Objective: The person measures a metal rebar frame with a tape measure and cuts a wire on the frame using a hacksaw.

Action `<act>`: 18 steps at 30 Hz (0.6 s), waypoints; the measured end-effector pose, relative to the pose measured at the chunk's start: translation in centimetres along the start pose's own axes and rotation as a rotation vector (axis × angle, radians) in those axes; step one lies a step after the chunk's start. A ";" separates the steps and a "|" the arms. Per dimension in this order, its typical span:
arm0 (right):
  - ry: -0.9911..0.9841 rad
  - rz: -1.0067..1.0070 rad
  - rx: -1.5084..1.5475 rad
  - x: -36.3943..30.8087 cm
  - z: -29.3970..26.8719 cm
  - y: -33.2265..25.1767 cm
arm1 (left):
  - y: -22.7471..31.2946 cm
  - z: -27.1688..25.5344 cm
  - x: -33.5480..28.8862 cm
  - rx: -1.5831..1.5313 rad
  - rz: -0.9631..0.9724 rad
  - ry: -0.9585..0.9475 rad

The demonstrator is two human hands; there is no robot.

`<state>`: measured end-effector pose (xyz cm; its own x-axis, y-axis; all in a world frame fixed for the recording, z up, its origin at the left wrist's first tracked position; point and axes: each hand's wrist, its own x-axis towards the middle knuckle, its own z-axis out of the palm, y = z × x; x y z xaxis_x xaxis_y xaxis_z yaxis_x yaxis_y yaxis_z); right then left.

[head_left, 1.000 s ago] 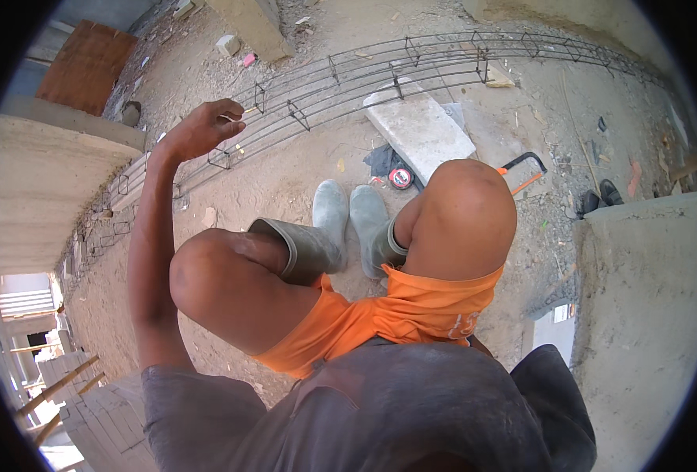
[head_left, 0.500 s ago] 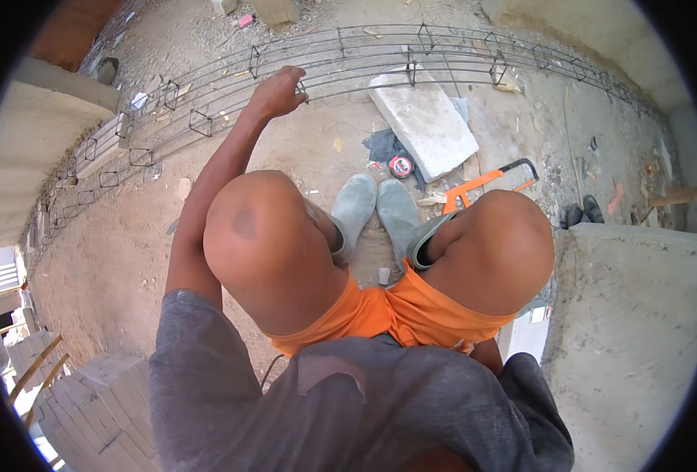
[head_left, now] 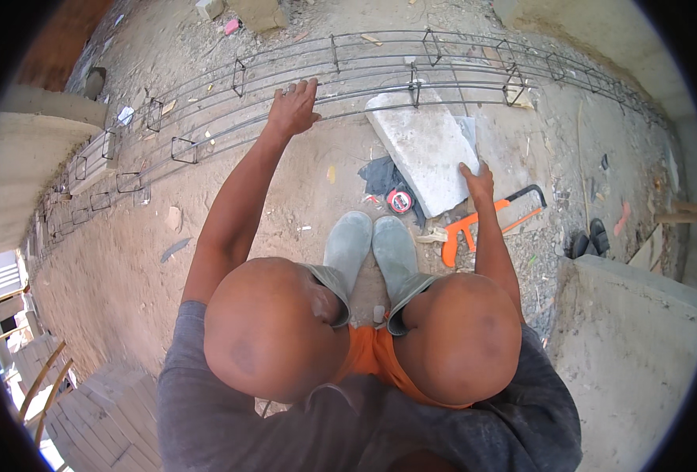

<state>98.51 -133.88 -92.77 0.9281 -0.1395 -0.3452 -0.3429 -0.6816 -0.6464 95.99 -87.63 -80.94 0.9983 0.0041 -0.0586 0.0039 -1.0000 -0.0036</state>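
A long steel rebar cage with square stirrups stretches across the ground in front of me. My left hand is closed over its bars, left of the middle; part of what lies under the fingers is hidden. My right hand is at the right edge of a whitish slab, fingers and thumb apart, with nothing seen in it. An orange hacksaw lies on the ground beside my right forearm. Near the slab's lower left corner sit a red and white tape measure and a dark cloth.
My grey boots stand together before me. A low concrete wall rises at right, with dark shoes by its end. Stacked blocks stand at lower left. Rubble and a pink scrap lie at the far side.
My right hand has come up from behind my right knee to the slab's edge. My left hand has shifted slightly right and nearer along the cage. My knees appear lower in view.
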 end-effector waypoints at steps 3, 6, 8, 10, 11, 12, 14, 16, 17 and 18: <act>0.076 0.020 -0.117 0.5 -0.5 0.5 | -0.8 1.1 1.3 -0.008 0.014 0.019; 0.107 0.110 -0.182 -1.0 0.2 -0.5 | 0.7 1.6 1.7 0.019 0.015 0.045; 0.114 0.109 -0.182 -2.2 0.3 -1.7 | 0.3 1.2 1.8 0.055 0.012 0.039; 0.109 0.089 -0.176 -2.6 0.3 -3.0 | -0.2 1.1 1.6 0.065 0.028 0.063; 0.102 0.072 -0.172 -2.6 0.2 -3.6 | -0.4 1.0 1.4 0.079 0.016 0.086; 0.092 0.055 -0.167 -2.6 0.4 -4.3 | -0.7 0.8 1.0 0.095 0.002 0.108; 0.095 0.046 -0.208 -1.6 0.4 -3.8 | 0.5 0.5 1.0 0.115 -0.004 0.156; 0.084 0.057 -0.268 0.0 0.8 -3.5 | 1.6 0.1 0.7 0.150 -0.013 0.201; 0.049 0.043 -0.243 1.2 0.7 -2.9 | 2.0 0.5 0.8 0.170 0.005 0.187; 0.016 0.030 -0.220 2.2 0.4 -2.0 | 2.6 1.2 1.0 0.188 0.024 0.174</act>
<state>101.19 -132.52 -92.53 0.9208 -0.1718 -0.3503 -0.3318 -0.8170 -0.4715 96.88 -90.24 -82.24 0.9931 -0.0367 0.1113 -0.0149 -0.9815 -0.1909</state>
